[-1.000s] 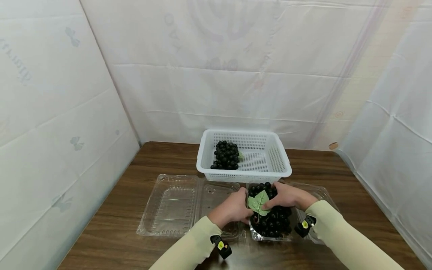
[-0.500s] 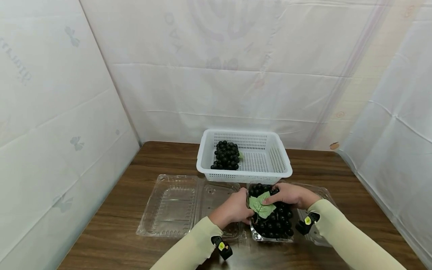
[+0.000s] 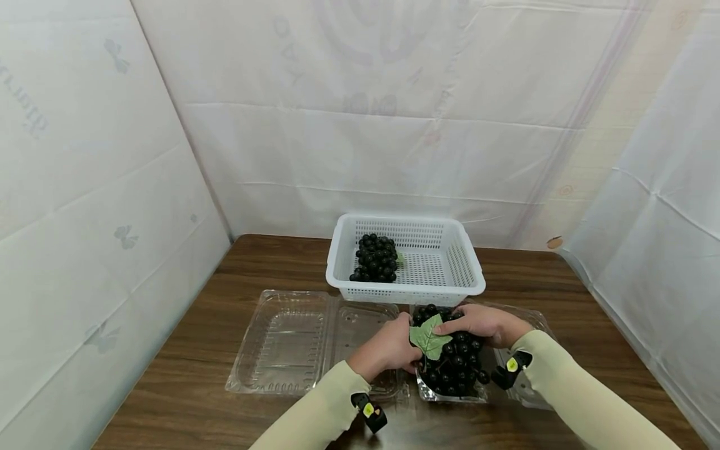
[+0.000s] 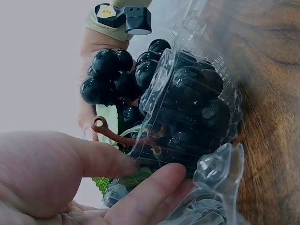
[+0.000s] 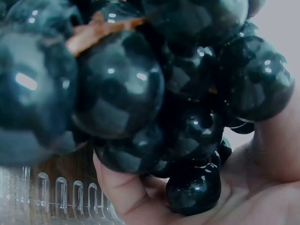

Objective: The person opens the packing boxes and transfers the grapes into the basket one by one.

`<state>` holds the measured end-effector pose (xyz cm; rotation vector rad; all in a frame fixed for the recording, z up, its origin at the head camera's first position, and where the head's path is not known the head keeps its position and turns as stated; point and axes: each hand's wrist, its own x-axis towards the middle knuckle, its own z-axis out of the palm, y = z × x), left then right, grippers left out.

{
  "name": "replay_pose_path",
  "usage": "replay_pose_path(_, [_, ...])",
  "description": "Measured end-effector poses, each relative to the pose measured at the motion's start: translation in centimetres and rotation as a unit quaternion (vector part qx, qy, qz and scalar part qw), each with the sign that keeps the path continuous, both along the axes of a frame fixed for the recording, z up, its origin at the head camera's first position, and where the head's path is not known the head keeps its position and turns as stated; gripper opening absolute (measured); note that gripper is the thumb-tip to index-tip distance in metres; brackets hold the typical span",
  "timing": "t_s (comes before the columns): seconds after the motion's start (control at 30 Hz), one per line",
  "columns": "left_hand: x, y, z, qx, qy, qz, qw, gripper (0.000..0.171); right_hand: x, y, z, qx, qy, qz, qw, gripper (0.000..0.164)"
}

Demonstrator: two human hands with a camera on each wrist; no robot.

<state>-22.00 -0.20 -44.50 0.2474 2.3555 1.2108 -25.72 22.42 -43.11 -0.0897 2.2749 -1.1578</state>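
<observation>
A bunch of dark grapes [image 3: 457, 369] with a green leaf [image 3: 429, 339] sits in a clear plastic clamshell box [image 4: 218, 169] at the front, right of centre. My left hand [image 3: 389, 347] holds the box's left side; in the left wrist view its thumb lies over the wall and its fingers outside. A brown stem [image 4: 117, 137] pokes out just above that thumb. My right hand [image 3: 479, 322] grips the grapes from the right, its thumb across the leaf's edge. In the right wrist view, fingers [image 5: 124, 192] curl under the grapes [image 5: 119, 89].
Behind stands a white perforated basket [image 3: 472, 284] with another bunch of grapes [image 3: 375, 257] at its left. A second clear box [image 3: 292, 344] lies unfolded on the wooden table [image 3: 185, 375] at left. The first box's lid [image 3: 525, 387] spreads under the right forearm. Pale sheets [image 3: 349, 156] wall the table.
The right hand has shifted the grapes and leaf slightly within the box; the leaf has turned and its thumb sits higher on it. The left hand has stayed at the box's side.
</observation>
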Motion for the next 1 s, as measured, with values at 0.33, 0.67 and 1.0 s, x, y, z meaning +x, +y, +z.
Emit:
replay_pose_path(0.33, [0.0,0.3,0.1,-0.007,0.008,-0.003,0.9999,0.083,-0.1,-0.1,-0.5,-0.044,-0.036,-0.038,0.998,0.093])
replay_pose_path(0.67, [0.0,0.4,-0.1,-0.016,0.017,-0.010,0.9997,0.086,0.4,-0.5,-0.4,-0.038,-0.030,-0.055,0.997,0.103])
replay_pose_path(1.0, [0.4,0.4,0.1,-0.022,0.015,-0.001,0.9996,0.085,1.0,-1.5,-0.9,0.033,0.072,-0.074,0.994,0.087])
